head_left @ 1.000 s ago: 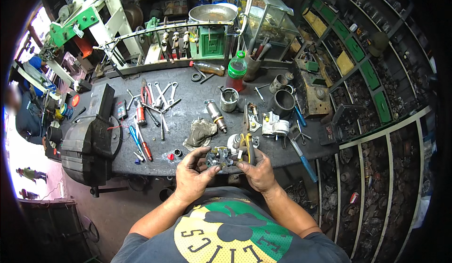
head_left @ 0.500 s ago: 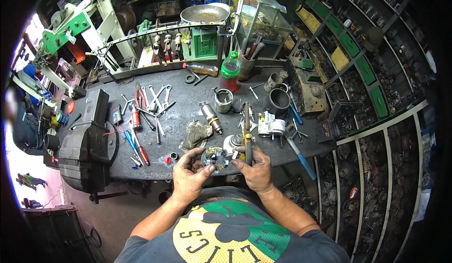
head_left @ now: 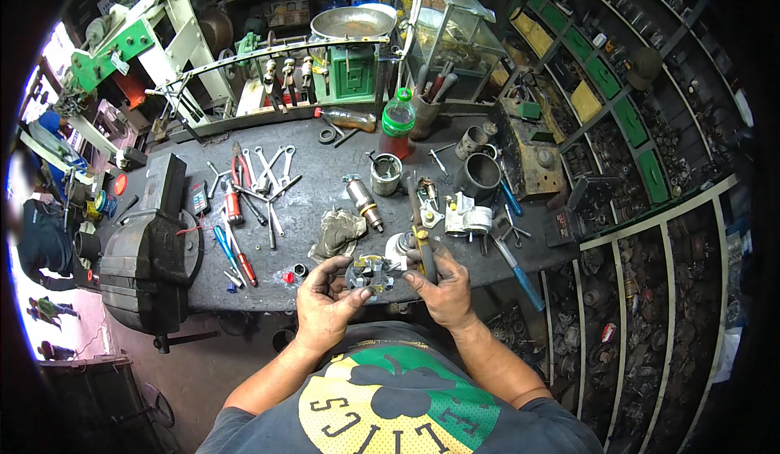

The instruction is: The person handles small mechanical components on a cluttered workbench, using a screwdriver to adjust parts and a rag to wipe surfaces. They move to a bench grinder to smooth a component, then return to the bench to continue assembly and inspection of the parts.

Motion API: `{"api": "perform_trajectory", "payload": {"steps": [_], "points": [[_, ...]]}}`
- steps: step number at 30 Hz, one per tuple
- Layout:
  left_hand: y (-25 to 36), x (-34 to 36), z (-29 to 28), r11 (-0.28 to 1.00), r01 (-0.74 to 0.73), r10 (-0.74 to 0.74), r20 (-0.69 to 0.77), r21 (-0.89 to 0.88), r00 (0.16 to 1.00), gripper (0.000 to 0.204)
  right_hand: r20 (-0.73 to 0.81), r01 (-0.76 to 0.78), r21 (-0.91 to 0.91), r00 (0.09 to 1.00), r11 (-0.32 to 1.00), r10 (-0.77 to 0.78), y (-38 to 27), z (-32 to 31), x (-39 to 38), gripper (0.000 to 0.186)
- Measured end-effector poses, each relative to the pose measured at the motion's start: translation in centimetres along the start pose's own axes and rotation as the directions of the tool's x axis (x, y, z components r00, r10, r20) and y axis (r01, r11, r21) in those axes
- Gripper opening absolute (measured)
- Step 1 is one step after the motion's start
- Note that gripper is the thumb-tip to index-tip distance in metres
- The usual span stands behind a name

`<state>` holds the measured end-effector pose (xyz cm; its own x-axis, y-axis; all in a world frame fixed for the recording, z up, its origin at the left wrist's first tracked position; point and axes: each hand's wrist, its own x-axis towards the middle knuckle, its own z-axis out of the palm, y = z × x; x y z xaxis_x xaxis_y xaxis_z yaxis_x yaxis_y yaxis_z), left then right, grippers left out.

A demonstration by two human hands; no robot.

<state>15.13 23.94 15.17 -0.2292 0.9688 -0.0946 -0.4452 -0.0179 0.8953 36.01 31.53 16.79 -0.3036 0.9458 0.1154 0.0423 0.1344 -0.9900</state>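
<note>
My left hand is closed on the rim of a round metal brush holder, a ring with block-like pieces around its open middle. It is held over the bench's near edge. My right hand grips a long dark tool with a worn yellow part, its narrow end pointing away from me. The tool's exact kind is not clear. My right thumb is close to the ring's right side; I cannot tell if they touch. Just beyond lie a pale metal end piece, a crumpled grey cloth and an armature.
A large bench vise stands at the left. Spanners and screwdrivers lie beside it. A cast metal housing, a dark cylinder and a blue-handled tool are to the right. A bottle of red liquid stands behind.
The tool in my right hand has tilted, its far end shifting left. The brush holder has turned slightly in my left hand and moved a little left.
</note>
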Motion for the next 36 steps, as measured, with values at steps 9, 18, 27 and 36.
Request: {"api": "perform_trajectory", "payload": {"steps": [9,18,27,36], "points": [[-0.1,-0.2,-0.3,0.999,0.018,-0.017,0.025,-0.029,1.0,0.06,0.06,0.068,-0.004,0.996,0.998,-0.068,1.0,-0.6,0.1,0.039],[-0.1,-0.3,-0.1,0.999,-0.002,0.004,0.029,-0.051,1.0,0.062,0.019,0.042,0.062,0.999,0.997,-0.043,1.2,0.1,-0.3,0.033],[0.3,-0.4,0.3,1.0,-0.004,0.005,-0.041,0.018,0.999,0.06,0.013,-0.069,0.233,0.998,0.97,0.068,1.4,0.1,-1.1,0.036],[-0.4,-0.4,-0.9,0.963,-0.054,0.081,-0.092,0.265,0.993,0.058,0.141,-0.167,0.127,0.979,0.978,0.149,-0.8,-2.8,-1.6,0.032]]}}
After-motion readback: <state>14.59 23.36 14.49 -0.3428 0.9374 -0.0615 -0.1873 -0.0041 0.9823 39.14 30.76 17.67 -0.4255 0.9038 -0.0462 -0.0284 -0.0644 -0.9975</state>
